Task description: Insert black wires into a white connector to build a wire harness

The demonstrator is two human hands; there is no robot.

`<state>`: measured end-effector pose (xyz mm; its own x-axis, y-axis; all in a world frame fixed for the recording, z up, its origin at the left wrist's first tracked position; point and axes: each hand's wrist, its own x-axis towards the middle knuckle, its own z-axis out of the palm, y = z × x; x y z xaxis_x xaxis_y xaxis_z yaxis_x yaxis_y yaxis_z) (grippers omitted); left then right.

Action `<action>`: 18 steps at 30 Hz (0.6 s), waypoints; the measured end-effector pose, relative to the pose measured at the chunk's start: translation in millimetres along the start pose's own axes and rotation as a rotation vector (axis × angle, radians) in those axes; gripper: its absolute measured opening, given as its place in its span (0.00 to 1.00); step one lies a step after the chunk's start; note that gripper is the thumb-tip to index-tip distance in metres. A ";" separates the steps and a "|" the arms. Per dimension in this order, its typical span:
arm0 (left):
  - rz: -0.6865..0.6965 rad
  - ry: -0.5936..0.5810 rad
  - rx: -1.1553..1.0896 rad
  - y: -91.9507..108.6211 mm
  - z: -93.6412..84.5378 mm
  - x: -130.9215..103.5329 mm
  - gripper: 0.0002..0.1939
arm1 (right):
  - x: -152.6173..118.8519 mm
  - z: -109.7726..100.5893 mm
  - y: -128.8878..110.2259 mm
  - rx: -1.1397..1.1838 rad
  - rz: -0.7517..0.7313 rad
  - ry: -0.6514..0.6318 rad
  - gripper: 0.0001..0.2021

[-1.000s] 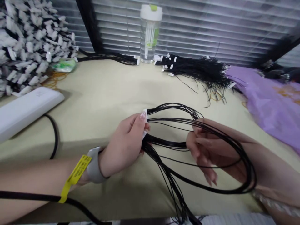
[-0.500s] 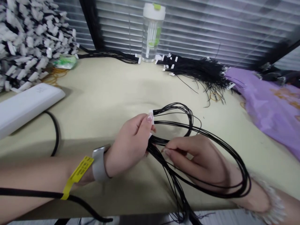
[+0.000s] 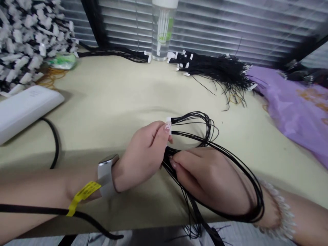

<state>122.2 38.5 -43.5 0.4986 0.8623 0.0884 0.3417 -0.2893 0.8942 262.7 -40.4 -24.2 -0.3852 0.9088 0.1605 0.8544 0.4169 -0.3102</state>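
Observation:
My left hand [image 3: 143, 155] is closed on a bundle of thin black cables, gripping it at a white connector [image 3: 168, 123] under the thumb. From there the black cables [image 3: 237, 155] run right in loops, a small one at the back and a larger one that passes over my right wrist. My right hand [image 3: 215, 181] is inside the large loop, thumb and forefinger pinched on the cables close beside my left hand. More cable ends [image 3: 191, 222] hang down over the table's front edge.
White-tipped cables [image 3: 25, 41] are heaped at the left behind a white box-like device [image 3: 28, 109]. A water bottle [image 3: 164, 34] stands at the back, with black cable bundles [image 3: 217, 71] beside it. Purple plastic [image 3: 292, 99] lies right. A thick black cord [image 3: 94, 223] with yellow tag crosses my left forearm.
My right hand has moved left, up to the cables at my left hand. The large loop has slid a little left with it. The view has tilted slightly down.

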 end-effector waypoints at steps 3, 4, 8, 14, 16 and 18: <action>-0.002 0.000 0.007 0.0 0.3 1.1 0.18 | -0.3 2.3 1.5 -0.100 -0.030 0.053 0.11; -0.001 -0.002 0.008 0.1 0.3 1.5 0.18 | -0.4 3.3 2.2 -0.126 -0.035 0.069 0.12; 0.002 0.006 0.022 1.2 0.4 2.5 0.19 | -0.1 6.3 3.0 -0.173 -0.034 0.089 0.12; -0.107 -0.030 -0.095 4.0 -1.1 3.0 0.20 | -1.9 -2.2 9.3 -0.254 0.027 0.055 0.10; -0.182 -0.047 -0.197 2.5 -1.9 4.1 0.21 | -6.0 -14.0 23.1 -0.245 0.067 -0.005 0.08; -0.251 -0.030 -0.281 -0.8 -2.2 5.9 0.21 | -12.7 -31.9 43.4 -0.197 0.092 0.003 0.06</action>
<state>123.0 44.8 -42.7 0.4518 0.8780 -0.1582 0.2269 0.0584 0.9722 315.8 -34.4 -9.8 -0.3017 0.9426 0.1431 0.9377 0.3205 -0.1344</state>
